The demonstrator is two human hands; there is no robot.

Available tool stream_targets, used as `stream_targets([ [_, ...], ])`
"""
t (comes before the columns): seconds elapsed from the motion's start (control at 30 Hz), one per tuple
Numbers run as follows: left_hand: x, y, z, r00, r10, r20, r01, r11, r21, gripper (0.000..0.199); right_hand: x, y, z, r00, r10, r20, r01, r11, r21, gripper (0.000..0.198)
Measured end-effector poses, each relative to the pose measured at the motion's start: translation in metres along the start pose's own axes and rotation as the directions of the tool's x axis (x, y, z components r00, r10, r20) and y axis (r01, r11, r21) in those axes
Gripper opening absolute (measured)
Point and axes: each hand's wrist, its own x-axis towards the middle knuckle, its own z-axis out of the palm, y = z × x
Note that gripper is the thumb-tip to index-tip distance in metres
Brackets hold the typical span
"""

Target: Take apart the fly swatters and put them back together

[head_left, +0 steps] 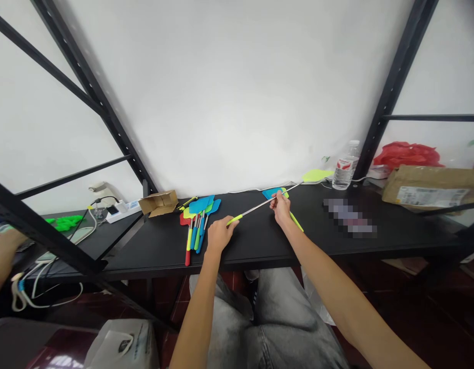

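Note:
My left hand (220, 234) is closed around the yellow-green grip of a fly swatter (255, 206). Its thin metal shaft is drawn out long and slants up to the right, ending in a flat yellow-green head near the wall. Partway along that shaft, the fingers of my right hand (282, 208) pinch the metal. Behind and under my right hand lie a blue swatter head (272, 193) and a yellow-green handle (297, 222), partly hidden. Left of my left hand, several short swatters (200, 220) in blue, green, yellow and red lie in an overlapping pile.
A small open cardboard box (159, 203) stands behind the pile. A water bottle (343, 169), a blurred-out item (350, 219) and a larger carton (429, 187) are at right. Black shelf posts (394, 87) frame the black table (144, 251). Another person's arm (4, 251) shows far left, near a power strip (123, 211).

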Motion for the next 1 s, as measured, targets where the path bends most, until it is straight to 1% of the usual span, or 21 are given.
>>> stream_targets([
  [0.07, 0.0004, -0.0001, 0.0006, 0.997, -0.003, 0.071, 0.001, 1.000, 0.026, 0.047, -0.0001, 0.0024, -0.0006, 1.000, -0.015, 0.013, 0.016, 0.999, -0.045, 0.048],
  [0.1, 0.0007, 0.0002, 0.0009, 0.996, -0.005, 0.089, 0.001, 0.999, 0.038, 0.050, -0.0003, 0.0033, -0.0008, 1.000, -0.023, 0.019, 0.024, 0.997, -0.071, 0.047],
  [0.2, 0.0013, 0.0012, 0.0020, 0.995, -0.015, 0.101, 0.009, 0.998, 0.059, 0.053, -0.0011, 0.0047, -0.0014, 0.999, -0.037, 0.024, 0.039, 0.991, -0.127, 0.046],
  [0.47, 0.0025, 0.0002, 0.0061, 0.994, -0.052, 0.099, 0.040, 0.992, 0.120, 0.037, -0.0021, 0.0058, -0.0020, 0.999, -0.044, 0.032, 0.049, 0.986, -0.158, 0.045],
  [0.6, 0.0028, -0.0004, 0.0063, 0.993, -0.061, 0.101, 0.048, 0.991, 0.121, 0.036, -0.0030, 0.0061, -0.0024, 0.999, -0.043, 0.034, 0.049, 0.979, -0.196, 0.046],
  [0.8, 0.0019, -0.0013, 0.0055, 0.991, -0.087, 0.099, 0.075, 0.990, 0.123, 0.034, -0.0055, 0.0055, -0.0016, 0.998, -0.063, 0.024, 0.067, 0.945, -0.321, 0.047],
  [1.0, 0.0021, -0.0006, 0.0049, 0.989, -0.096, 0.112, 0.084, 0.990, 0.113, 0.034, -0.0046, 0.0057, -0.0015, 0.998, -0.063, 0.018, 0.065, 0.938, -0.342, 0.045],
])
